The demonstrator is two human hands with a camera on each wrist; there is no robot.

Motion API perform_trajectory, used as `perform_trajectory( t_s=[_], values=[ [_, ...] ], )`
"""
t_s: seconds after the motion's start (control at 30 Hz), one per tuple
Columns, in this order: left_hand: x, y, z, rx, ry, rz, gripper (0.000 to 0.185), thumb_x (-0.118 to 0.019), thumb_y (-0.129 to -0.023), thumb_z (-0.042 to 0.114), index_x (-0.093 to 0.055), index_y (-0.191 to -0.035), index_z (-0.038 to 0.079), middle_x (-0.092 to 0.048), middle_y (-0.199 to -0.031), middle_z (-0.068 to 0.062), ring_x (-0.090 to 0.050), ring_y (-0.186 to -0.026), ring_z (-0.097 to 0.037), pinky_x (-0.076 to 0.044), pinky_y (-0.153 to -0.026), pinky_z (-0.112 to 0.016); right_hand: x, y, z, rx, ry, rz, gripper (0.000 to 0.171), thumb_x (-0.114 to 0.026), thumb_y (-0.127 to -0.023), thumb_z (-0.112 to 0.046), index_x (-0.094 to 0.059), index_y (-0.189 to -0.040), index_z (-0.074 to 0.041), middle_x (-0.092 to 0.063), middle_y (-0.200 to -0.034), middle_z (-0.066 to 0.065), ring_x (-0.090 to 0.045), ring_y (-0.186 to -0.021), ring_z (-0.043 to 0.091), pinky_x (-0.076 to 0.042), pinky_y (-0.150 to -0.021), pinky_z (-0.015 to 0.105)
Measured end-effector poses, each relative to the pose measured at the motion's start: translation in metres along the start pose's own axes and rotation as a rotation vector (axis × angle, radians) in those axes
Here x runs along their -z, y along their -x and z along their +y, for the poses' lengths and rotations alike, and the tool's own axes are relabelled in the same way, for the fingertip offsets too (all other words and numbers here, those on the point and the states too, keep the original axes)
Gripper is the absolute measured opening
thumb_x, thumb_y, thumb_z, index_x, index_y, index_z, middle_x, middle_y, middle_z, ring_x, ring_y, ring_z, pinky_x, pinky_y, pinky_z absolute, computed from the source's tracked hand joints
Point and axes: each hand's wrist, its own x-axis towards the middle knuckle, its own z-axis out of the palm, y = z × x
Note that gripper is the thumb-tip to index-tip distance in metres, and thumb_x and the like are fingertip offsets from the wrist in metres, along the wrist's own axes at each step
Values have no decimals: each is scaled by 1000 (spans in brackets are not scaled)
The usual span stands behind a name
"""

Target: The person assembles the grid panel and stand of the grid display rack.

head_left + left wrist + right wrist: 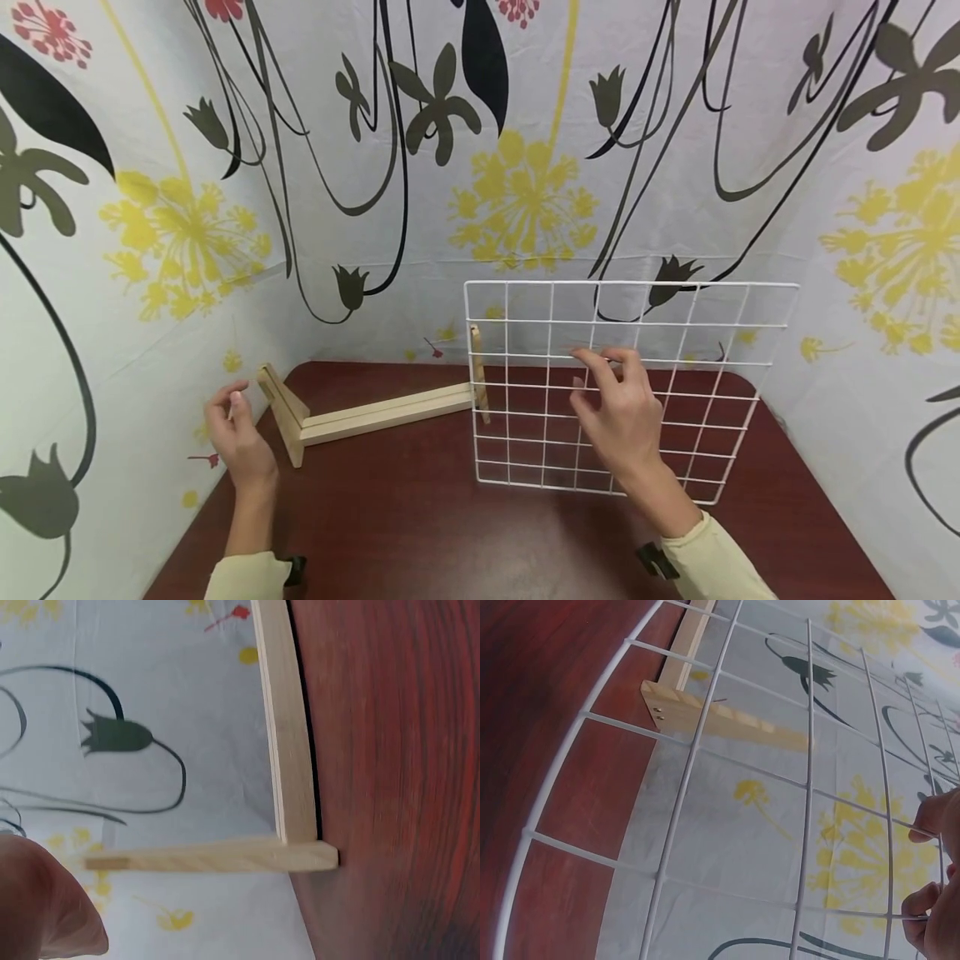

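The right hand (622, 408) pinched a wire of the white wire grid panel (630, 383), upright on the tabletop (450, 517) against the wooden stand (375, 412). The left hand (236, 433) hovered loosely curled, holding nothing, beside the stand's end. Loosening that pinch could topple the panel.

Pale wooden frame (289, 750) on dark red table (397, 780), floral curtain (150, 750) behind

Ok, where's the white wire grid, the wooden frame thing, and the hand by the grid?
white wire grid (697, 321), head view, on a wire near its upper right part.
wooden frame (386, 411), head view, on the middle of its long bar.
right hand (622, 412), head view, on the back of the hand.
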Motion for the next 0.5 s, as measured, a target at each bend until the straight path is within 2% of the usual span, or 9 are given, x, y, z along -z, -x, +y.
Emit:
perform_trajectory(
  t_s=[0.1,0.2,0.37,0.43,0.5],
  values=[
    [4,-6,-3,72,23,29,29,-52,-110,25,-62,-128,5,-60,-127,1,-48,-127,-12,-32,-102,-22,2,2,2,-7,-4,7,42,-72,-83,-9,-75,-123,-20,-62,-110,19,-67,-77,33,-48,-44,45],
    [8,-8,-9,146,-29,18,36,-52,-111,30,-58,-136,6,-57,-133,3,-44,-139,-14,-31,-110,-21,5,5,3,2,-4,32,45,-73,-79,-6,-75,-122,-19,-63,-109,19,-67,-76,32,-48,-44,44],
    [15,-12,-16,286,-168,-55,50,-47,-112,41,-48,-152,11,-48,-154,-2,-37,-151,-18,-27,-125,-27,9,7,5,27,-8,70,50,-74,-73,-2,-75,-121,-17,-62,-108,19,-65,-73,30,-46,-44,42],
    [17,-15,-18,338,-182,-93,52,-43,-113,44,-45,-156,14,-42,-163,-7,-34,-154,-18,-23,-130,-31,10,6,6,30,-5,71,51,-74,-72,-2,-75,-121,-17,-62,-108,19,-65,-72,30,-46,-44,41],
    [17,-20,-21,403,-167,-136,56,-38,-113,48,-42,-159,17,-35,-170,-6,-27,-158,-16,-17,-133,-35,11,5,6,29,1,72,50,-73,-73,-2,-75,-121,-17,-61,-108,19,-64,-73,29,-45,-43,41]
  ],
)
